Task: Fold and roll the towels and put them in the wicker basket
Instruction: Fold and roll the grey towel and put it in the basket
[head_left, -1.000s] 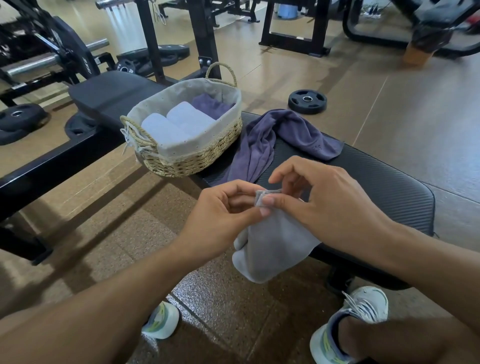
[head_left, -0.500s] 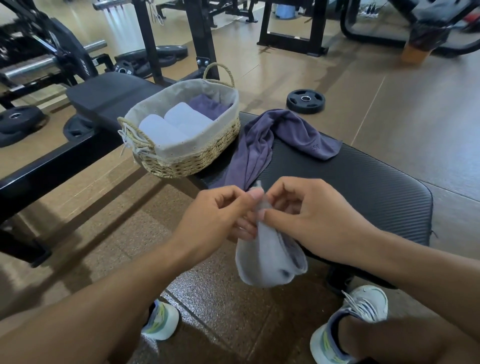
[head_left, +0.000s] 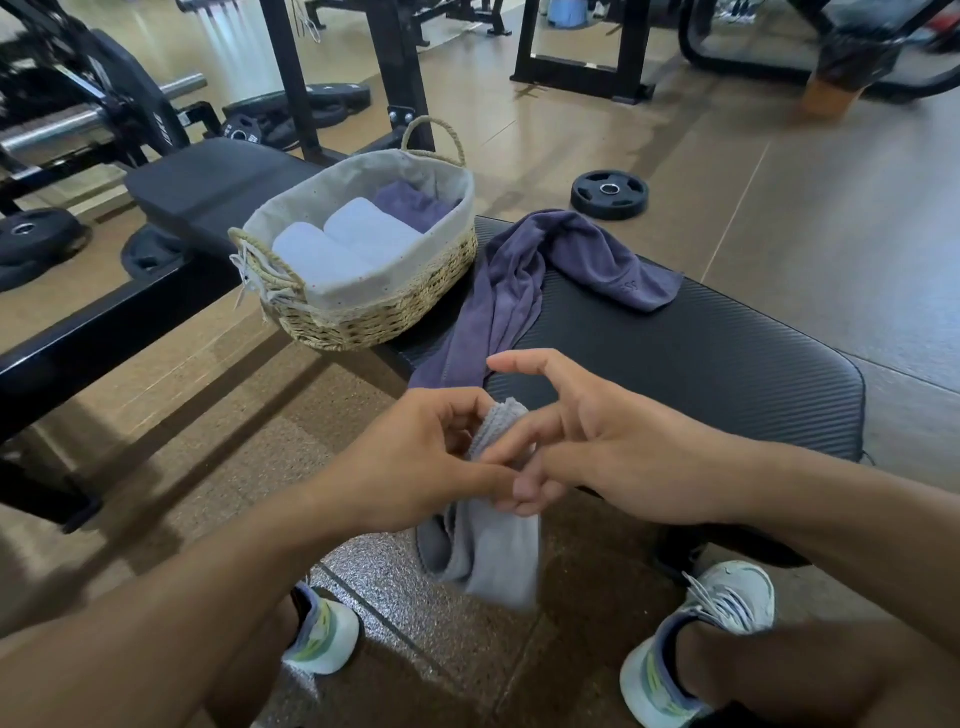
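Holding the grey towel (head_left: 493, 551) up between my two hands, I have its long axis running nearly straight down: the bunched top edge pokes up between my fingers and the rest hangs slack toward the floor, in front of the near edge of the bench (head_left: 675, 364). My left hand (head_left: 415, 462) has its fingers curled round the top of the cloth and pinches it. My right hand (head_left: 587, 441) is looser, its forefinger lifted clear and pointing left, while the lower fingers (head_left: 524, 488) press against the fabric just under my left thumb (whether they truly pinch it I cannot tell).

What matters for the next move, as I judge it, is that the towel dangles below both hands and not flat on anything. To fold it I would need to spread that top edge sideways, or lay the cloth on the bench pad, which lies just ahead.

Up and to the left on the bench stands the wicker basket (head_left: 374, 322), with two pale rolls (head_left: 343, 244) and a purple one (head_left: 410, 205) inside. My left hand is the nearer to it. A loose purple towel (head_left: 519, 291) lies crumpled on the bench between the basket and my hands.
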